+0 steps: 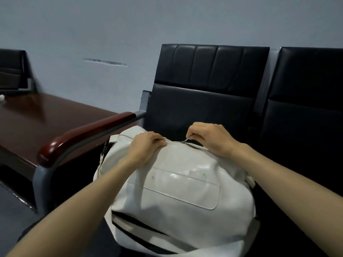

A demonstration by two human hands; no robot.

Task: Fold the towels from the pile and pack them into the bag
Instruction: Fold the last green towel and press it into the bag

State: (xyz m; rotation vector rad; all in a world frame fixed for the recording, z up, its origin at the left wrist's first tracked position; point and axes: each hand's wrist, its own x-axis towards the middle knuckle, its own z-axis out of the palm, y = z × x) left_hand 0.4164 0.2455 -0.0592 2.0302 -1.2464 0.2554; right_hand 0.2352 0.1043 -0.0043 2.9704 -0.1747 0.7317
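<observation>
The zipper pull (186, 140) is pinched by the right hand (209, 139); the left hand (146, 145), fingers curled on the bag (167, 182), lies at nine o'clock along the zip line.

Two black padded chairs (209, 86) stand against a pale wall (111, 25), beside a dark brown table (37, 117).

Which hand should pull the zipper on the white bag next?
The right hand. Its fingers already pinch the zipper pull on top of the white bag. The left hand grips the bag's top beside the zip, so it looks better placed to steady it.
</observation>
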